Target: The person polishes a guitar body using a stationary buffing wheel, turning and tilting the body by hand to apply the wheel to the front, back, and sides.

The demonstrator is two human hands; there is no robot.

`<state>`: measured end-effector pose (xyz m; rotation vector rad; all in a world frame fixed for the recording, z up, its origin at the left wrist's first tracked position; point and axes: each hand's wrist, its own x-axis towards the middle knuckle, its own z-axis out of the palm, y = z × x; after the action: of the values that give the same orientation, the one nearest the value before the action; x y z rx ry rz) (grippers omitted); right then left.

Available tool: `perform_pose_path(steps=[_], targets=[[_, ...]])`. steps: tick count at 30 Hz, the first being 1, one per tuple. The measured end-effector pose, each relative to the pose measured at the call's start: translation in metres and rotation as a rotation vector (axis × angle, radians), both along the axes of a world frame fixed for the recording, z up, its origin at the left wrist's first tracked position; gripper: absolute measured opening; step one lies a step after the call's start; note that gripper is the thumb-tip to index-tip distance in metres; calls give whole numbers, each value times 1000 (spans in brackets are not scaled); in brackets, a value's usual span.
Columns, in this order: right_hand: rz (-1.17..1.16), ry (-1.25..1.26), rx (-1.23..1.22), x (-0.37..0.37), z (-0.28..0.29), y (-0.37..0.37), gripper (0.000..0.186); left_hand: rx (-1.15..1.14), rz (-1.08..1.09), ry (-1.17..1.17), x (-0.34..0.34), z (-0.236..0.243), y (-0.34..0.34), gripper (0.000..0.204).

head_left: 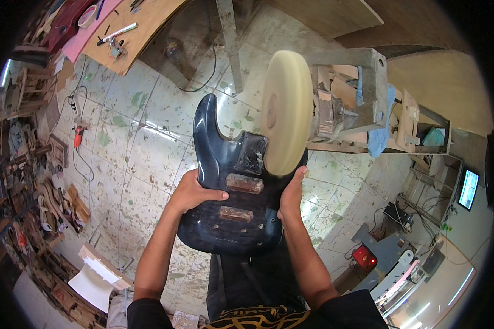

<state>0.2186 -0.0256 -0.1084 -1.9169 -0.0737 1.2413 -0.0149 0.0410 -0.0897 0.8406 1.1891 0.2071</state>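
A glossy dark blue-black electric guitar body is held up between both of my hands, its horn pointing away from me. My left hand grips the left edge, thumb lying on the face beside the pickup cavities. On the opposite edge, my right hand is wrapped round the rim, its fingers mostly hidden beneath. A pale yellow buffing wheel stands over the upper right of the body, blurred as if spinning. Its lower edge meets or overlaps the body near the neck pocket; contact cannot be made out for certain.
The wheel's motor sits on a metal-framed stand with a blue cloth draped over it. A wooden table with a marker and small parts is at the far left. An orange power tool with its cord lies on the stained tile floor.
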Motion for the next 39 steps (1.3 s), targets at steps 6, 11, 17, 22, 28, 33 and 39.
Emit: perform_pose_path(steps=[6,11,17,22,28,33,39], targets=[[4,7,-6,-5,3,0,86,21,-2,-7,-6,-4,2,50],[-32,0,45,-10,-8,-8,86,31,-18,3,-12,1,6,50],[-80,71,118,-23,-7,-9,86,80,-33,1,-20,10,13,51],[-145,47,79,-32,-10,-14,86,77,-109,90,-26,21,21,55],[-167,166,88,-38,-10,-19,88,79,-145,127,-32,27,24,57],[-202,61,5,-52,0,-17,95,84,-151,117,-38,28,22,56],[-221,43,-57,-61,3,-22,94,87,-177,132,-45,29,20,56]])
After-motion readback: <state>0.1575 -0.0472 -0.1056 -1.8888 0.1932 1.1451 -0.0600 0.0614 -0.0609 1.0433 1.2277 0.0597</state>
